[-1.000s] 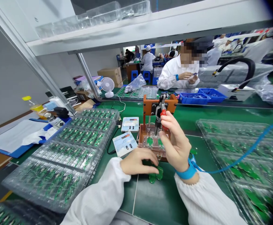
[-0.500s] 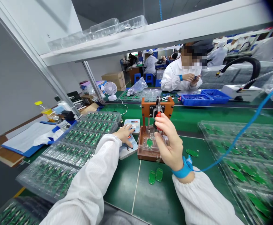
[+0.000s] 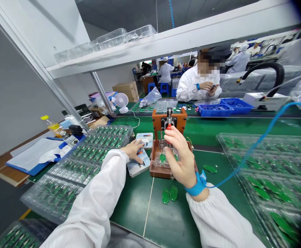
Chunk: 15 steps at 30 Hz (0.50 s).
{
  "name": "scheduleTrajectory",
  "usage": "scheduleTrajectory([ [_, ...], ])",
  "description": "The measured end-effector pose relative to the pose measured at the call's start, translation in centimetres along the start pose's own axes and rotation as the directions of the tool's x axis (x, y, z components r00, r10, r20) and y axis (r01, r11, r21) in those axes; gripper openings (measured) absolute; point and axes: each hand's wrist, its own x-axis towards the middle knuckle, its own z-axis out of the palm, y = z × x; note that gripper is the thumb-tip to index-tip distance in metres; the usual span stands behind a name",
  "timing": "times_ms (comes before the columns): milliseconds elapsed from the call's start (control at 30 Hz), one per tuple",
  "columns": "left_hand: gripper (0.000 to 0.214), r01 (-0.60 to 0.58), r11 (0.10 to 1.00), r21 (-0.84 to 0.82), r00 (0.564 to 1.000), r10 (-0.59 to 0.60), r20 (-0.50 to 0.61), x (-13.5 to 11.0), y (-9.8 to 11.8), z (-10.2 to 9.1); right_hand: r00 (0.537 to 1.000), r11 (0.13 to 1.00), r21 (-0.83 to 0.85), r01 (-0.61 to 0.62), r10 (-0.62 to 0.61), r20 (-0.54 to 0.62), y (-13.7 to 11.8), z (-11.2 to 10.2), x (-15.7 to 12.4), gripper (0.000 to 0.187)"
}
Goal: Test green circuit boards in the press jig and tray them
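My right hand [image 3: 179,156] is closed round the red-tipped lever [image 3: 168,128] of a small brown press fixture [image 3: 167,144] at the middle of the bench. A green circuit board [image 3: 162,157] lies under the fixture's clear plate. My left hand [image 3: 133,149] rests with its fingers down on two small white meter boxes [image 3: 139,161] just left of the fixture, touching them. Two loose green boards [image 3: 170,194] lie on the green mat in front of the fixture, and another one [image 3: 210,168] lies to its right. A blue wrist strap [image 3: 197,184] with a blue cord is on my right wrist.
Clear blister trays of green boards [image 3: 88,155] are stacked at the left, and more trays [image 3: 269,172] at the right. A person in a white coat [image 3: 199,86] works across the bench behind blue bins [image 3: 222,107]. A small white fan [image 3: 121,100] stands at the back.
My left hand left the loose boards in front of the fixture and moved up-left onto the meter boxes. My right hand has stayed on the lever.
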Motion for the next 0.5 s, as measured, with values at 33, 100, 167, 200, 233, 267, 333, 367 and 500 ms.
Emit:
scheduleTrajectory([
  [33, 0.128, 0.020, 1.000, 0.011, 1.000, -0.020, 0.018, -0.2, -0.1, -0.2, 1.000, 1.000, 0.003, 0.004, -0.004, 0.002, 0.0, 0.0, 0.0, 0.055],
  [100, 0.131, 0.050, 0.998, 0.044, 0.996, -0.053, 0.077, -0.4, -0.2, -0.5, 1.000, 1.000, 0.007, 0.012, -0.012, 0.002, 0.0, 0.0, 0.0, 0.056],
  [167, 0.136, 0.063, 0.996, 0.071, 0.989, -0.071, 0.129, -0.5, -0.2, -0.7, 1.000, 1.000, 0.012, 0.018, -0.018, 0.002, 0.0, 0.0, 0.0, 0.057],
  [200, 0.137, 0.063, 0.995, 0.078, 0.987, -0.074, 0.142, -0.6, -0.2, -0.8, 1.000, 1.000, 0.015, 0.019, -0.019, 0.002, 0.1, 0.0, 0.0, 0.057],
  [233, 0.138, 0.063, 0.995, 0.080, 0.986, -0.075, 0.149, -0.6, -0.1, -0.9, 1.000, 1.000, 0.016, 0.020, -0.020, 0.003, 0.1, 0.0, 0.0, 0.057],
  [267, 0.138, 0.066, 0.995, 0.080, 0.986, -0.077, 0.151, -0.5, -0.1, -0.9, 1.000, 1.000, 0.017, 0.018, -0.018, 0.003, 0.1, 0.0, -0.1, 0.057],
  [333, 0.140, 0.073, 0.994, 0.080, 0.983, -0.085, 0.160, -0.5, 0.1, -1.0, 1.000, 1.000, 0.018, 0.017, -0.017, 0.003, 0.1, 0.0, -0.1, 0.058],
  [367, 0.141, 0.077, 0.994, 0.081, 0.982, -0.090, 0.165, -0.4, 0.2, -1.1, 1.000, 1.000, 0.019, 0.018, -0.018, 0.002, 0.1, 0.0, -0.1, 0.058],
  [500, 0.142, 0.079, 0.993, 0.091, 0.979, -0.094, 0.180, -0.3, 0.4, -1.3, 1.000, 1.000, 0.021, 0.022, -0.023, 0.004, 0.1, 0.0, -0.1, 0.058],
])
